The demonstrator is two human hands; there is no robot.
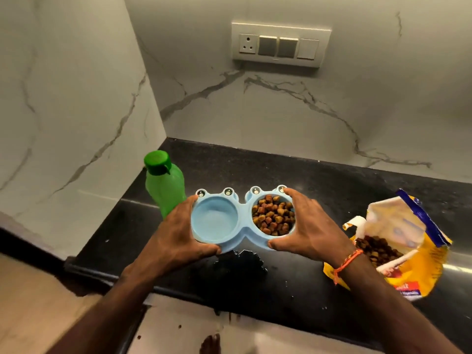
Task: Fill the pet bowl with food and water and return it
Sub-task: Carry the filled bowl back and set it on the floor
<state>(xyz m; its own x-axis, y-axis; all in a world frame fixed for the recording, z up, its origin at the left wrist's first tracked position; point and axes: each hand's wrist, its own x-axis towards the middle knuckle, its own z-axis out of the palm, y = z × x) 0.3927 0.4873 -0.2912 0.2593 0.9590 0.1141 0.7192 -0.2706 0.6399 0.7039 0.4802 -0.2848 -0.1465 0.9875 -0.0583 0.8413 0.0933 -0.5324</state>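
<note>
A light blue double pet bowl (242, 227) with frog-eye knobs sits over the black counter. Its right cup holds brown kibble (273, 215); its left cup (214, 219) looks pale and wet, with clear water in it. My left hand (176, 236) grips the bowl's left end, thumb on the front rim. My right hand (309, 228) grips the right end, fingers over the far rim. Whether the bowl touches the counter or is just off it I cannot tell.
A green capped bottle (166, 185) stands upright just behind my left hand. An open yellow kibble bag (390, 246) lies at the right. A water puddle (237, 267) spreads on the black counter (332, 187) under the bowl's front. Marble walls close the corner; a switch panel (278, 44) hangs above.
</note>
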